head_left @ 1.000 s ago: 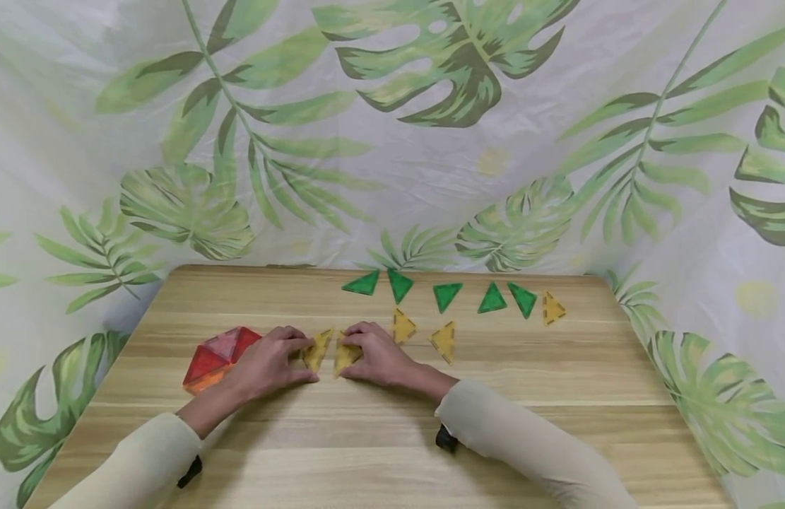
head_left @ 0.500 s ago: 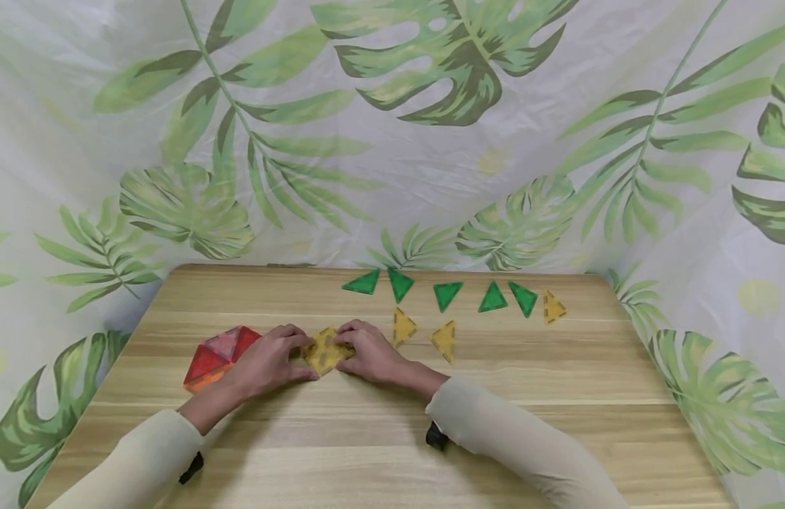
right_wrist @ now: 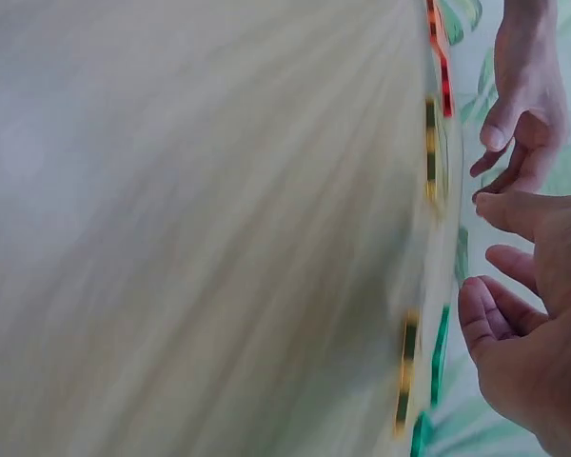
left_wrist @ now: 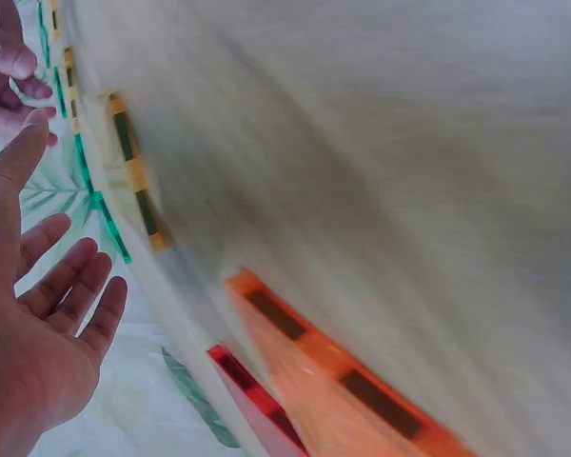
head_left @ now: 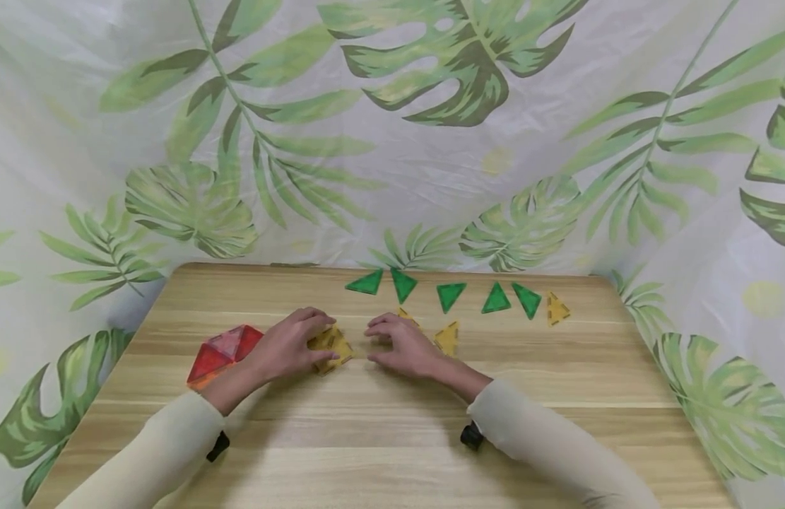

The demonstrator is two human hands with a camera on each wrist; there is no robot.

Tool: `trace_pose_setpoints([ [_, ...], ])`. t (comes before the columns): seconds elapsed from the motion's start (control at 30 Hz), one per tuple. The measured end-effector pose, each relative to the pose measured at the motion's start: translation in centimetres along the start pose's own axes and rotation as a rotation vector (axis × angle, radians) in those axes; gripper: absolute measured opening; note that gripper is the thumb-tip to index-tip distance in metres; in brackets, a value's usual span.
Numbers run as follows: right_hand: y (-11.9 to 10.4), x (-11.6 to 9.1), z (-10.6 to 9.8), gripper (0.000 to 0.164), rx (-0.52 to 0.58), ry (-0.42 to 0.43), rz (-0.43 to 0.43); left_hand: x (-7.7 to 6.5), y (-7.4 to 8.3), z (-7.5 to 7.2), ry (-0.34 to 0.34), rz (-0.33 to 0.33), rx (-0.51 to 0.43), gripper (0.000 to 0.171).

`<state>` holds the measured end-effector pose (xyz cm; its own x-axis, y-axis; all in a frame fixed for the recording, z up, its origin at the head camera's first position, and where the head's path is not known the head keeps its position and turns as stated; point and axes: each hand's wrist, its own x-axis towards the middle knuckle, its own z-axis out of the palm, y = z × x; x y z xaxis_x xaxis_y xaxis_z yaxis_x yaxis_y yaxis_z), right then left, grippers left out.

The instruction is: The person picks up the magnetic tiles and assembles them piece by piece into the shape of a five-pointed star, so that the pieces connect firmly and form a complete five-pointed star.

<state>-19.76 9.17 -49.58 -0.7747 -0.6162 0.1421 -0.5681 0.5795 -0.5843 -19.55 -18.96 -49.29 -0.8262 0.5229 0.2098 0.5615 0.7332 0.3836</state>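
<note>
Two yellow triangular magnetic tiles (head_left: 343,346) lie joined edge to edge on the table, partly covered by my left hand (head_left: 292,345). That hand hovers over them with fingers loosely bent; in the left wrist view its palm (left_wrist: 48,352) is raised off the tabletop and holds nothing. To the right of the pair, my right hand (head_left: 406,346) is apart from them. Its fingers (right_wrist: 490,309) are relaxed and grip nothing in the right wrist view. Just behind it are a half-hidden yellow triangle (head_left: 408,316) and another yellow triangle (head_left: 449,338).
Left of my left hand sits a cluster of joined red (head_left: 209,362), pink (head_left: 227,343) and orange (head_left: 208,378) triangles, partly behind the forearm. Several green triangles (head_left: 451,295) line the table's back edge, with a yellow triangle (head_left: 557,309) at their right end. A leaf-print cloth (head_left: 405,162) hangs behind.
The two yellow triangles came together, the right one sliding left against the other. Then both hands let go; the right hand drew back to the right and the left rose slightly.
</note>
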Motion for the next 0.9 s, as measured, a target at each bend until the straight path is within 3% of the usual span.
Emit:
trace_pose_setpoints([
  [0.2, 3.0, -1.7, -2.7, 0.040, 0.029, 0.050, 0.009, 2.2, -0.2, -0.1, 0.021, -0.062, -0.044, 0.067],
  [0.43, 7.6, -4.6, -5.9, 0.039, 0.016, 0.119, 0.011, 4.3, -1.3, 0.5, 0.000, -0.155, -0.084, 0.069],
  [0.6, 10.1, -6.2, -7.9, 0.043, -0.006, 0.153, 0.058, 5.4, -1.8, 0.9, -0.007, -0.215, -0.101, 0.070],
  [0.9, 14.0, -8.0, -10.6, 0.053, -0.076, 0.194, 0.154, 7.6, -1.7, 1.9, 0.001, -0.265, -0.141, 0.070],
])
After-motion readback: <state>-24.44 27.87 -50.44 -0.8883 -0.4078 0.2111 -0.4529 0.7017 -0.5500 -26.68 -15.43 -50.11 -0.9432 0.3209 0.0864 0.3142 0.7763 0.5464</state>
